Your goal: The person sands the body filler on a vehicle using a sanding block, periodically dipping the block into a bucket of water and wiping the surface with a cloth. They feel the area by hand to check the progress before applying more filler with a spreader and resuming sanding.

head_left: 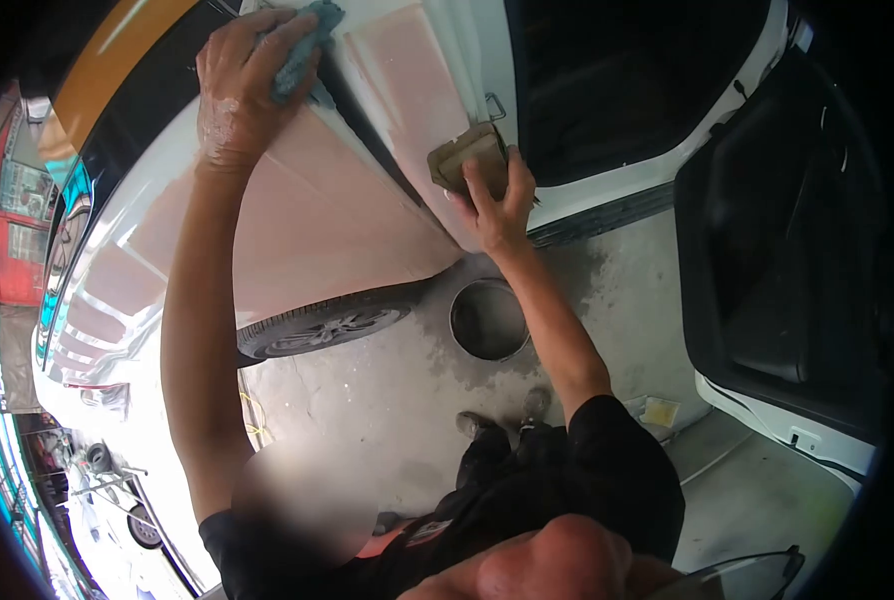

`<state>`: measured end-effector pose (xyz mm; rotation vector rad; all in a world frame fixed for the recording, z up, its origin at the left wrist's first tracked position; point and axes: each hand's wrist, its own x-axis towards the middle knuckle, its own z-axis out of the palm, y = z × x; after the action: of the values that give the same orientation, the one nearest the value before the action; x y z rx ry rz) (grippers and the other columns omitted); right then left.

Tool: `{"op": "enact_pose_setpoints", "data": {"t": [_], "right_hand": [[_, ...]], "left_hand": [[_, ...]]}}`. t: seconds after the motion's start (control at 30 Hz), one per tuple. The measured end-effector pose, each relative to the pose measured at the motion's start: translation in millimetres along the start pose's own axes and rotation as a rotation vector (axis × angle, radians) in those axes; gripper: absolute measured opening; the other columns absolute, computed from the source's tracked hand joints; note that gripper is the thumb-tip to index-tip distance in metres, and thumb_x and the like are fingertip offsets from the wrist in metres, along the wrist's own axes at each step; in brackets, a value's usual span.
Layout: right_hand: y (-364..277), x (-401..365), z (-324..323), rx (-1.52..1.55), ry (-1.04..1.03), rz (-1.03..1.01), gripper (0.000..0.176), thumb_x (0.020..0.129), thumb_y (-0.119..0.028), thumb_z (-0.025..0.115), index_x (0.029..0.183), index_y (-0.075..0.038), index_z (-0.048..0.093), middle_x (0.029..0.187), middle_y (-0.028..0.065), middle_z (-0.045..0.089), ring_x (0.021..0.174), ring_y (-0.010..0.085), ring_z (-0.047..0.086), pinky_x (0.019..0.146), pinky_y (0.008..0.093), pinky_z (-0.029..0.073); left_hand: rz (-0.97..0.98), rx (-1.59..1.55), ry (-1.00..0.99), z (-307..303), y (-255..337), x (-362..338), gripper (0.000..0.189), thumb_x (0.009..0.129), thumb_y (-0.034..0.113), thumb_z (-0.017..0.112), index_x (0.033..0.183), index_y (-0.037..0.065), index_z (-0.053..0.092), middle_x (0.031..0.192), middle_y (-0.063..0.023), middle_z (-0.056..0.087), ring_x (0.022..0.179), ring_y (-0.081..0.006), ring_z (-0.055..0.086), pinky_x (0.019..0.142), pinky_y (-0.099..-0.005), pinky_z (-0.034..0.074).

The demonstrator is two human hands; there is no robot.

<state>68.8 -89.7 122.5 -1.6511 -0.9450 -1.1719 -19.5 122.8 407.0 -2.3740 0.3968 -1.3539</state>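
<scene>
Black sleeve [617, 470], lower centre: its right hand [502, 200] grasps a tan sanding block [470, 152], pressed at the white car panel [367, 220] edge beside the door opening. Left hand [242, 85], upper left, clenches a blue cloth [305, 48] against the same panel. Round bucket [490, 320] stands below on the concrete floor [387, 400], bare around it.

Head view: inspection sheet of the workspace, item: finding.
Surface: white car panel with pinkish patches; concrete floor darker around the bucket.
Job's things: blue cloth; tan sanding block.
Clutter: bucket beside the tyre; yellowish pad on the floor.
Hands: left hand presses the cloth to the panel; right hand holds the block against it.
Cables: nothing seen.
Surroundings: open car door at right; another car lower left.
</scene>
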Motion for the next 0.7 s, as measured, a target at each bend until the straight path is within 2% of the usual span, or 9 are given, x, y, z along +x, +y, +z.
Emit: {"op": "enact_pose_setpoints", "data": {"t": [0.1, 0.2, 0.33, 0.43, 0.53, 0.63, 0.7], "right_hand": [[-8.0, 59.6, -5.2, 0.000, -0.021, -0.024, 0.064, 0.086, -0.029, 0.078, 0.146, -0.025, 0.056, 0.139, 0.0348, 0.043, 0.115, 0.0456, 0.050, 0.093, 0.0516, 0.043], [-22.6, 126.8, -0.7, -0.001, 0.045, -0.045, 0.065, 0.086, -0.029, 0.079, 0.146, -0.025, 0.057, 0.141, 0.0366, 0.042, 0.116, 0.0471, 0.050, 0.094, 0.0522, 0.043], [2.2, 19.0, 0.3, -0.033, -0.009, 0.003, 0.068, 0.082, -0.028, 0.081, 0.146, -0.024, 0.057, 0.139, 0.0331, 0.043, 0.114, 0.0452, 0.051, 0.091, 0.0522, 0.043], [-2.0, 38.9, -5.1, -0.014, -0.013, -0.001, 0.069, 0.083, -0.028, 0.081, 0.147, -0.024, 0.056, 0.140, 0.0319, 0.043, 0.113, 0.0455, 0.051, 0.091, 0.0524, 0.043], [-21.1, 127.1, -0.7, -0.048, 0.024, -0.055, 0.071, 0.082, -0.028, 0.083, 0.147, -0.023, 0.056, 0.141, 0.0330, 0.041, 0.114, 0.0472, 0.050, 0.093, 0.0534, 0.043], [-24.6, 98.7, -3.0, -0.047, -0.004, -0.004, 0.074, 0.080, -0.027, 0.084, 0.148, -0.024, 0.054, 0.141, 0.0331, 0.041, 0.113, 0.0457, 0.050, 0.091, 0.0535, 0.044], [-15.0, 29.8, -0.5, -0.004, -0.012, -0.062, 0.073, 0.079, -0.027, 0.084, 0.146, -0.024, 0.055, 0.141, 0.0323, 0.041, 0.113, 0.0454, 0.050, 0.091, 0.0527, 0.044]], "left_hand": [[0.021, -0.020, 0.026, 2.4, -2.6, 1.8, 0.041, 0.078, 0.009, 0.082, 0.118, 0.017, 0.073, 0.117, -0.0039, 0.070, 0.106, -0.0244, 0.065, 0.093, -0.0390, 0.049], [0.006, -0.021, 0.008, 8.8, -5.8, -8.3, 0.041, 0.078, 0.010, 0.082, 0.118, 0.018, 0.073, 0.118, -0.0032, 0.069, 0.108, -0.0243, 0.065, 0.093, -0.0397, 0.049], [0.003, -0.021, 0.028, 8.2, -7.8, -7.5, 0.046, 0.074, 0.013, 0.085, 0.117, 0.021, 0.072, 0.114, -0.0016, 0.067, 0.106, -0.0259, 0.062, 0.095, -0.0415, 0.046], [0.006, -0.036, 0.023, 6.0, -6.2, -6.3, 0.048, 0.073, 0.013, 0.085, 0.118, 0.021, 0.072, 0.113, -0.0017, 0.067, 0.106, -0.0253, 0.062, 0.095, -0.0411, 0.046], [-0.008, -0.030, 0.017, 8.4, -5.6, -7.7, 0.044, 0.076, 0.011, 0.083, 0.118, 0.019, 0.073, 0.116, -0.0021, 0.068, 0.108, -0.0248, 0.063, 0.095, -0.0403, 0.047], [-0.021, -0.028, 0.014, 4.5, -1.3, -8.1, 0.042, 0.077, 0.009, 0.082, 0.118, 0.018, 0.073, 0.117, -0.0024, 0.069, 0.109, -0.0246, 0.064, 0.095, -0.0391, 0.047], [-0.008, -0.039, 0.027, 1.3, 0.4, 0.3, 0.042, 0.077, 0.009, 0.082, 0.117, 0.018, 0.073, 0.117, -0.0025, 0.069, 0.108, -0.0247, 0.064, 0.094, -0.0387, 0.047]]}}
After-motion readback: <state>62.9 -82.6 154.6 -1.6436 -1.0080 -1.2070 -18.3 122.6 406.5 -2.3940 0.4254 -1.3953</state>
